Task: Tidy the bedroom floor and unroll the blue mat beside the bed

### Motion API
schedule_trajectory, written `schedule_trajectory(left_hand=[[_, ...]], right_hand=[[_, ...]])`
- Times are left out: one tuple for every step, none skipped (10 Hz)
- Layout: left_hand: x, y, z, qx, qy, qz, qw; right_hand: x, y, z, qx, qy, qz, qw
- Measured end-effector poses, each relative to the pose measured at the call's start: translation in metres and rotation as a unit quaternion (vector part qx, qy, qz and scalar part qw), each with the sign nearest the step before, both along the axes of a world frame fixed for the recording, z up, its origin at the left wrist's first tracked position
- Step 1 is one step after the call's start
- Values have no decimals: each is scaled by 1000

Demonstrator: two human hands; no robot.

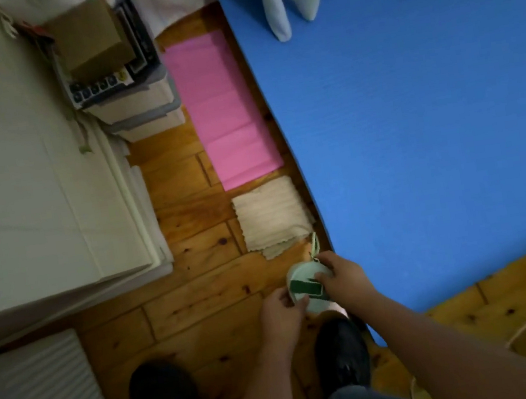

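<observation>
The left hand and right hand clasp a green pouch beside the blue mat, which stretches away ahead; right hand nearer.

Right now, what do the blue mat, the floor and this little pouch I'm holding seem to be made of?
Blue mat: probably foam, matte, with a fine ribbed surface.
Floor: varnished wood planks, showing knots, grain and a sheen.
Pouch: pale green with a dark green panel; looks like soft fabric or faux leather, too blurred to tell.
</observation>
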State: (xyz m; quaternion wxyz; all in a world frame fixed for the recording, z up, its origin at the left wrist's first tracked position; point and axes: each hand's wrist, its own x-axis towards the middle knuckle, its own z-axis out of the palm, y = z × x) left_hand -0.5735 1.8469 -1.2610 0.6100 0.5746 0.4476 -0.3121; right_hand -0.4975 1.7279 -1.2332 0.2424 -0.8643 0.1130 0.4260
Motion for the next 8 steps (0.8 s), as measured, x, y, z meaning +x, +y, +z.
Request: schedule_trajectory(left_hand=[[-4,-9,3,-6,4,12,1000],[-8,-17,3,-14,15,25,999],[-15,-24,1,-1,20,10,1000],[-23,-32,1,0,14,-3,1000],[-23,-33,2,-15,15,14,1000],[-18,-29,23,20,13,-73,997],[-10,-17,63,58,38,-102,992],[2,2,131,88,38,-104,990]], right_hand=[[2,-6,-1,3,-11,7,1000],[1,-12,0,9,0,11,1000],[-5,-18,-4,15,12,17,1000],[-17,-21,-10,20,5,-14,1000],[-26,-20,-13,3,7,-46,999],[-32,-25,-3,-12,14,-91,996],[-32,-31,26,-41,10,-112,993],[-26,-33,91,-49,14,-98,994]])
